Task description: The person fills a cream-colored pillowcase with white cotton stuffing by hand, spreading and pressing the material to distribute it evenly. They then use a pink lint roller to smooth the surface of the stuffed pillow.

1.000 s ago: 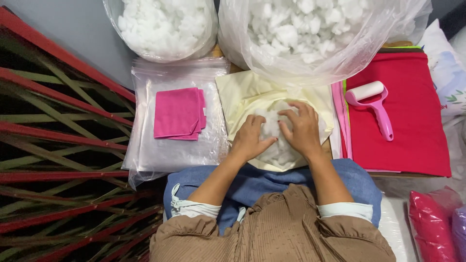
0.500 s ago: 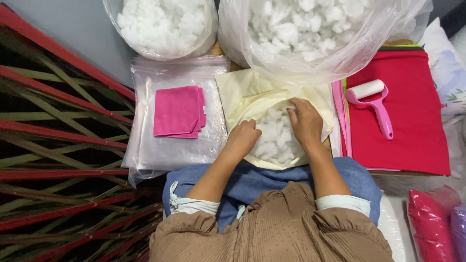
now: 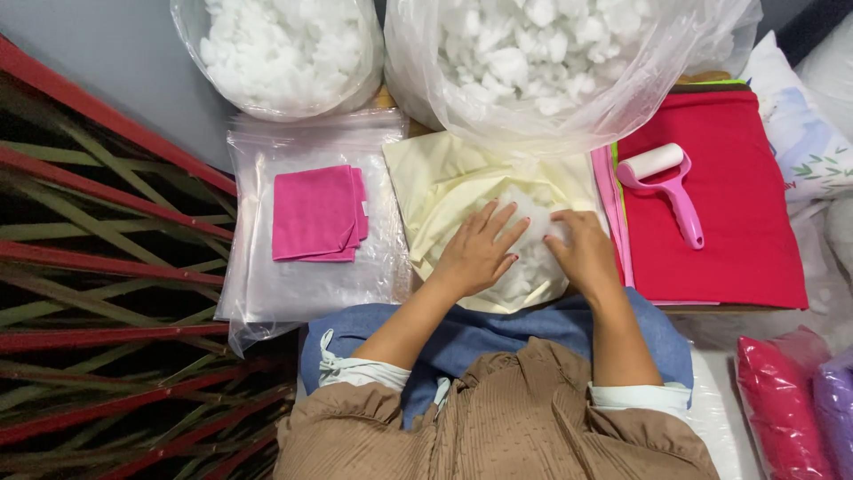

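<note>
Head cam looking straight down, and the pale yellow fabric [image 3: 462, 187] is the thing to orient by. Both hands are flat on a lump of white stuffing [image 3: 533, 240] sitting on the near part of that fabric: left hand [image 3: 480, 253] spread open with fingers fanned over it, right hand [image 3: 585, 253] open too, palm down on the lump's right side, neither one gripping anything. Progress-wise I'd guess it's early to middle: one wad of filling is piled on the cloth and being pressed into shape, but the fabric still lies open around it, not folded over or closed, so wrapping it up looks left to do. Counts: two big clear plastic bags of white stuffing beyond the yellow fabric, one [image 3: 284, 53] off to its far left, the bigger one [image 3: 551, 62] right behind it. One folded pink cloth [image 3: 318, 213] on a stack of clear zip bags [image 3: 267, 284] to its left. One pink lint roller [image 3: 668, 182] on a red fabric stack [image 3: 746, 240] to its right.
</note>
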